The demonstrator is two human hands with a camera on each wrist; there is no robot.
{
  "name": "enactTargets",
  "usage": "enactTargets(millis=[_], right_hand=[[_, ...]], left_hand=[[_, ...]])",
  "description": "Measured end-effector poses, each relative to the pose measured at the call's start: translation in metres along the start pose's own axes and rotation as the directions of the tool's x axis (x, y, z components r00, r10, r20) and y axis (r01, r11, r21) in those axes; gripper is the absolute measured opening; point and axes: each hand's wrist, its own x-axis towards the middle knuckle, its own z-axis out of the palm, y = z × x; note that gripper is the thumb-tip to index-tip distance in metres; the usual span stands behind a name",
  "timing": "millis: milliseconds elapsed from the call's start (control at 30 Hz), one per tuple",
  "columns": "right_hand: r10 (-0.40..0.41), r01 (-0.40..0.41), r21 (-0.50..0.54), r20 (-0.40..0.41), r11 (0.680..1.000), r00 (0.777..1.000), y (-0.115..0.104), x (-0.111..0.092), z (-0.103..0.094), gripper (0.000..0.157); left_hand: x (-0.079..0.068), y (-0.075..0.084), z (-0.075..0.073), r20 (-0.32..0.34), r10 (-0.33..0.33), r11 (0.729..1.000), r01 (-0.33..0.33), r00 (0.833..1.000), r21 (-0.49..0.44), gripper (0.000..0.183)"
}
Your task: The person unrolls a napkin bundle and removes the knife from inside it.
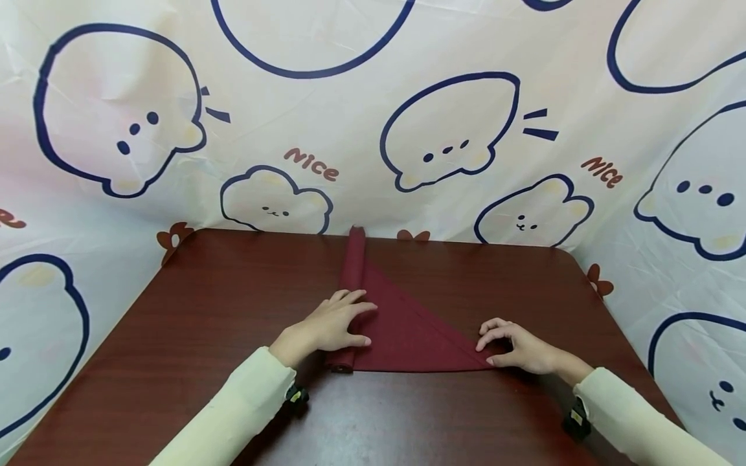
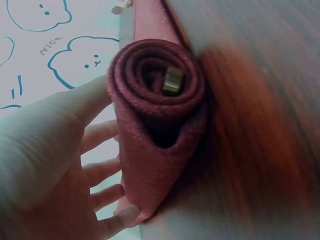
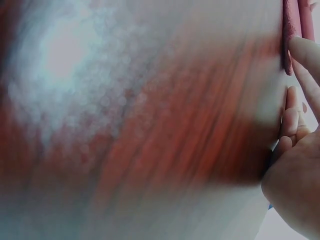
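Observation:
A dark red cloth [image 1: 408, 330] lies on the table, its left side wound into a long roll [image 1: 353, 259] and its right side a flat triangle narrowing to a point. My left hand [image 1: 332, 320] rests over the near part of the roll, fingers spread and thumb at its right side. In the left wrist view the roll's spiral end [image 2: 125, 75] shows a small shiny brass-coloured piece [image 2: 173, 80] inside. My right hand [image 1: 521, 348] touches the cloth's right tip with thumb and fingertips, thumb and index apart. In the right wrist view a cloth edge [image 3: 292, 25] meets a finger.
The brown wooden table [image 1: 245, 278] extends round the cloth on all sides. A white sheet [image 1: 350, 129] printed with cartoon figures hangs behind and at both sides. Dark wrist devices [image 1: 577, 419] sit at both cuffs.

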Motion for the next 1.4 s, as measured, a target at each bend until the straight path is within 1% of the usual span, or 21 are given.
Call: enactTargets(millis=[100, 200, 367, 667, 833, 1000, 1100, 1200, 1400], right_hand=[[0.012, -0.012, 0.001, 0.000, 1.000, 1.000, 0.000, 0.001, -0.001, 0.016], [0.015, -0.015, -0.002, 0.000, 1.000, 1.000, -0.001, 0.002, -0.002, 0.016], [0.011, -0.012, -0.010, -0.004, 1.000, 1.000, -0.001, 0.002, -0.001, 0.016], [0.011, -0.017, -0.090, -0.061, 0.996, 0.998, -0.001, -0.002, 0.002, 0.017], [0.002, -0.016, -0.143, -0.101, 0.990, 0.995, -0.001, -0.009, -0.003, 0.020], [0.034, -0.052, -0.166, -0.110, 0.985, 0.993, 0.001, -0.017, -0.009, 0.020], [0.042, -0.061, -0.165, -0.113, 0.984, 0.993, 0.004, -0.022, -0.013, 0.020], [0.032, -0.052, -0.166, -0.121, 0.985, 0.992, 0.007, -0.026, -0.016, 0.021], [0.012, -0.028, -0.131, -0.115, 0.991, 0.993, 0.014, -0.028, -0.015, 0.021]], left_hand=[[0.000, -0.001, 0.000, -0.005, -0.007, 1.000, 0.007, 1.000, 0.019, 0.064], [0.000, -0.003, 0.000, -0.027, -0.008, 1.000, 0.009, 1.000, 0.028, 0.062], [-0.002, -0.005, 0.000, -0.047, -0.013, 1.000, 0.014, 0.999, 0.027, 0.060], [-0.001, -0.009, 0.000, -0.050, -0.009, 1.000, 0.009, 0.999, 0.000, 0.060], [0.003, -0.004, -0.001, -0.045, 0.013, 0.999, -0.015, 0.999, -0.034, 0.060], [0.007, 0.003, 0.001, -0.042, 0.034, 0.998, -0.036, 0.999, -0.043, 0.060], [0.010, 0.007, 0.003, -0.037, 0.044, 0.998, -0.046, 0.998, -0.048, 0.061], [0.012, 0.009, 0.005, -0.029, 0.046, 0.998, -0.048, 0.999, -0.051, 0.061], [0.012, 0.009, 0.010, -0.022, 0.046, 0.998, -0.047, 0.999, -0.048, 0.061]])
